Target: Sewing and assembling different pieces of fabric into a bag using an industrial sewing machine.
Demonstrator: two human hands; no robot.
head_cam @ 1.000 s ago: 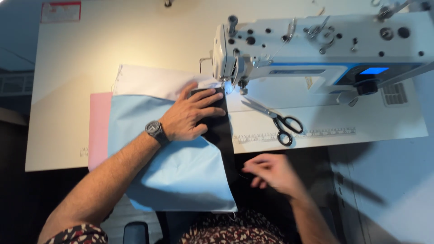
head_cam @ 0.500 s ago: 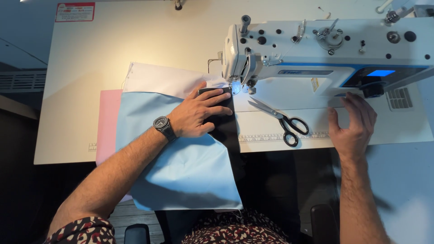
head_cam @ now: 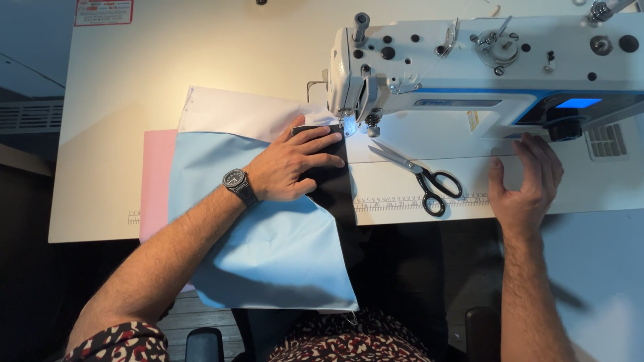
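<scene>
The person's forearms are bare from the elbows down, with dark hair along them. A wristwatch (head_cam: pixel 235 181) with a round dark face and a dark strap sits on the left wrist, just behind the left hand (head_cam: pixel 290 164); the right hand (head_cam: pixel 526 181) and its wrist carry no watch or ring that shows. At the lower edge, a short sleeve (head_cam: pixel 124 343) and the front of the garment (head_cam: pixel 349 345) show a dark fabric patterned with red and white blotches.

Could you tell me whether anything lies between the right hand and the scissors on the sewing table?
Nothing visible does. The right hand rests flat on the table, and only bare white surface separates it from the scissors, whose black handles point toward it.
</scene>
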